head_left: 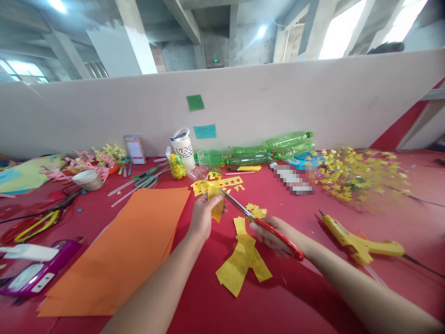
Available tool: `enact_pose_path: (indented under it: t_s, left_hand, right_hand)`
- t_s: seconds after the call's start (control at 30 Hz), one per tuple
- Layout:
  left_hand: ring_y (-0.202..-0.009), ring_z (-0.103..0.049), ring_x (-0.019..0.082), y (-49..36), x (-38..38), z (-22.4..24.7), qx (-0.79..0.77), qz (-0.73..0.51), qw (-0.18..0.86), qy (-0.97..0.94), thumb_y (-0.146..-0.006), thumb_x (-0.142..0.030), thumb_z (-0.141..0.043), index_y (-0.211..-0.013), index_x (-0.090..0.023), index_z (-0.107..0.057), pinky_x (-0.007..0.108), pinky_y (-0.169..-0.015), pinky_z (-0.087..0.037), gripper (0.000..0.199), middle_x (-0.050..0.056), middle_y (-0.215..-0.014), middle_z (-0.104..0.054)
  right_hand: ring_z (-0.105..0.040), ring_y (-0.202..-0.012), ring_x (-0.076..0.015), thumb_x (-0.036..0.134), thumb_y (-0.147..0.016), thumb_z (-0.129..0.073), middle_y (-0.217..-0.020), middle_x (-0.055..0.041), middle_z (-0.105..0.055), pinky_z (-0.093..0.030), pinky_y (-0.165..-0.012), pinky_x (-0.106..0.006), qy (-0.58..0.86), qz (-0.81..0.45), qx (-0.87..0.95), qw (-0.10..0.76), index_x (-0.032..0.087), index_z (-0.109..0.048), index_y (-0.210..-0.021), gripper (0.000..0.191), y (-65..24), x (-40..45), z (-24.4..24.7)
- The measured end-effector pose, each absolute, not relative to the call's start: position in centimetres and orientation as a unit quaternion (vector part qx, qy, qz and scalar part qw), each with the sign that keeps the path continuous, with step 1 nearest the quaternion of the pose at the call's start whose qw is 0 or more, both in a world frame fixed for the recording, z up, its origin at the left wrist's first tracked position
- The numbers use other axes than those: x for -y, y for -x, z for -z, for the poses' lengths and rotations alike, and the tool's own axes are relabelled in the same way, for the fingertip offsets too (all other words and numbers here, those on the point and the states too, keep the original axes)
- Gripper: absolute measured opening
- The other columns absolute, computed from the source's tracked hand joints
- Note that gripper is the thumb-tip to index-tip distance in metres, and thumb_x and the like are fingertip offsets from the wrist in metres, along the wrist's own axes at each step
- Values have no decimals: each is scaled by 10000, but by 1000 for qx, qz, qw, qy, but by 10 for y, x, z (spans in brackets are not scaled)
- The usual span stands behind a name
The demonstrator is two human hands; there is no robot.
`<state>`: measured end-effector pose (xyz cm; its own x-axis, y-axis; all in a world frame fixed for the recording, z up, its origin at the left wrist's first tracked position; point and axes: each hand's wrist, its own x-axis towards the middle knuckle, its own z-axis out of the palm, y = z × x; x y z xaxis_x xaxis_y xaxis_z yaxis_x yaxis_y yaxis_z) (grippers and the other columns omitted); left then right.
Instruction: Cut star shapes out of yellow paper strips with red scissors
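Observation:
My left hand [205,215] pinches a yellow paper strip [216,211] that stands upright above the red table. My right hand [278,234] is wrapped round red-handled scissors [274,232], whose blades point up and left, with the tips at the strip's upper right edge. Just beyond the hands lie yellow scraps with star-shaped holes [231,183]. A small pile of yellow stars [256,210] is near the scissors' pivot. Several yellow paper pieces [243,255] overlap on the table between my forearms.
Orange sheets [128,246] lie at the left, beside a purple power strip [43,269]. A yellow glue gun [361,241] rests at the right, below yellow star sprigs [354,176]. Green bottles [252,156], a white cup [183,148] and a yellow cutter [248,169] stand or lie near the partition [260,102].

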<state>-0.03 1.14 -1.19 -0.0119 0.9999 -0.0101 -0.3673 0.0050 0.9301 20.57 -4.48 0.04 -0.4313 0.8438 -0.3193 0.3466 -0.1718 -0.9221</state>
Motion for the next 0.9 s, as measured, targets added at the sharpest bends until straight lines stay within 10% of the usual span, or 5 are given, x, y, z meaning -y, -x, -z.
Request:
enact_pose_path:
  t_s: [0.9]
  left_hand:
    - [-778,-676,211,-3,-7,9,-369,-586,593,-411,-709,-295,-696,-881,-149,-712,286,-705,-495,226,57,-842,-734]
  right_hand:
    - [-339,-279,-44,656,-853,-410,-459,79,-417,-267,-277,-156,490,-614,575,230,187,-481,-700,498,-196,55,3]
